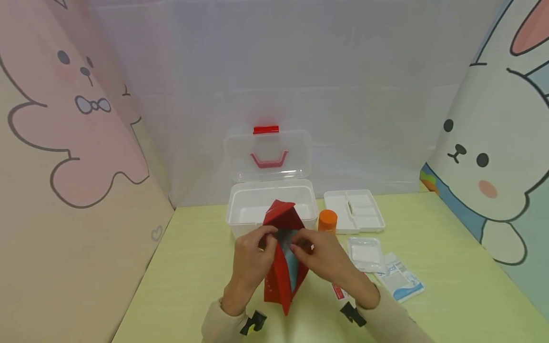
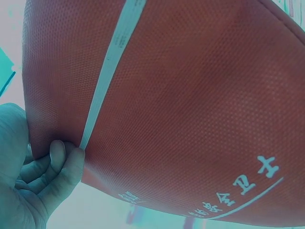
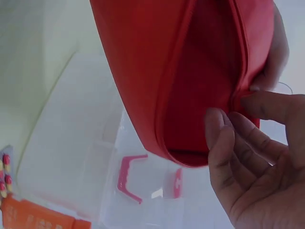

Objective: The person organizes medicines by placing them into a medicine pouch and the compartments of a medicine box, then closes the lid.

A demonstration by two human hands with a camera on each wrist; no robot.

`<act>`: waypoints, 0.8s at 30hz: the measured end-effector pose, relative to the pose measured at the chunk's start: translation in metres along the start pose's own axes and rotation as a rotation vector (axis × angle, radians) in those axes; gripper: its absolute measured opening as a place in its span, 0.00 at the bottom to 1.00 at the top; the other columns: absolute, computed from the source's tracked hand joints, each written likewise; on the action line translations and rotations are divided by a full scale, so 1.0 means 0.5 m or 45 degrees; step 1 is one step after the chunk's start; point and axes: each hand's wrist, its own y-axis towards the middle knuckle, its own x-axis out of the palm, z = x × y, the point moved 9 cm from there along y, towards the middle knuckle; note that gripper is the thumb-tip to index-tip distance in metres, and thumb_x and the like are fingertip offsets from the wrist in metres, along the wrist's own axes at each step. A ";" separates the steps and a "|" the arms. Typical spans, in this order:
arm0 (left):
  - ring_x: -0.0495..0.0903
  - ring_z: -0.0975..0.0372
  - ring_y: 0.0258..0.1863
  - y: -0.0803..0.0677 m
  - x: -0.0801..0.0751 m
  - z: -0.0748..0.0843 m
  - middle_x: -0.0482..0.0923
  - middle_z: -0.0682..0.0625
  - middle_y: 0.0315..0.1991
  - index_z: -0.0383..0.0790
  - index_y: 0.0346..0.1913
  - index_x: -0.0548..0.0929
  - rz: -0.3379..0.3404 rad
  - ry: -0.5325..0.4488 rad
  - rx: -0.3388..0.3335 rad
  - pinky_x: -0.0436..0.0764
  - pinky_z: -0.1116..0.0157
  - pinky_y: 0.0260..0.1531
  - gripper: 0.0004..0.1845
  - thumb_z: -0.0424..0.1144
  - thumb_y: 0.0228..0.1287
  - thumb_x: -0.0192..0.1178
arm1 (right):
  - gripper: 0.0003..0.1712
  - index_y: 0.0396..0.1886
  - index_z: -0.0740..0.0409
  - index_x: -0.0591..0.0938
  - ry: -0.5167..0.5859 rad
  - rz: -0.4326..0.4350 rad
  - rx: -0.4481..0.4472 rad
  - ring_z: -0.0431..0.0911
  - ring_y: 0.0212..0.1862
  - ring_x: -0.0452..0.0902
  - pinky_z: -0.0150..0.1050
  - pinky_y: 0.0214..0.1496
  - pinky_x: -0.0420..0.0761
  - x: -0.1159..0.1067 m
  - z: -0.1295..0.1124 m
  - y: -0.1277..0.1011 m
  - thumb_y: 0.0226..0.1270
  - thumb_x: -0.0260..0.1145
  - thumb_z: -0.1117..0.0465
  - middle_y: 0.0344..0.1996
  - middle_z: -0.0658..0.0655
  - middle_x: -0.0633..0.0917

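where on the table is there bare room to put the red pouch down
The left side of the table, from the pink wall to the left hand, is bare. Right of the right hand it is crowded: orange bottle, white tray, packets. The open box fills the back middle.

pouch contents: I can't make out what sits inside the red pouch (image 1: 283,257); only a dark and pale blue patch shows at its opening.
pouch printing: white characters on it are cut off by the left wrist view's bottom edge.
storage box (image 1: 271,209): the pouch hides the front middle from me.
small packet (image 1: 339,290): mostly under my right hand (image 1: 326,259).
sachet (image 1: 401,277) text: too small to read.
pill blister (image 3: 5,174): cropped at the edge.
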 end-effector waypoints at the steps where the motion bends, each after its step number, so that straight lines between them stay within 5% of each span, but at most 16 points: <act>1: 0.76 0.67 0.20 0.000 -0.001 -0.002 0.84 0.48 0.26 0.33 0.34 0.86 -0.004 -0.001 -0.006 0.78 0.76 0.24 0.07 0.23 0.55 0.59 | 0.04 0.35 0.52 0.84 0.005 0.024 -0.021 0.34 0.28 0.79 0.28 0.29 0.79 -0.010 -0.002 0.002 0.60 0.70 0.63 0.27 0.47 0.86; 11: 0.76 0.66 0.20 -0.001 -0.022 -0.021 0.84 0.47 0.26 0.33 0.34 0.86 -0.002 0.047 -0.055 0.80 0.73 0.23 0.07 0.24 0.55 0.60 | 0.08 0.38 0.57 0.83 -0.108 0.191 -0.061 0.40 0.30 0.83 0.38 0.33 0.84 -0.082 0.032 0.011 0.58 0.71 0.65 0.31 0.52 0.87; 24: 0.74 0.67 0.19 -0.002 -0.038 -0.039 0.83 0.49 0.24 0.35 0.33 0.85 0.012 0.075 -0.027 0.76 0.76 0.21 0.08 0.23 0.54 0.59 | 0.24 0.55 0.57 0.80 -0.369 -0.128 0.135 0.52 0.45 0.83 0.49 0.48 0.83 -0.030 0.130 0.004 0.60 0.71 0.57 0.50 0.56 0.86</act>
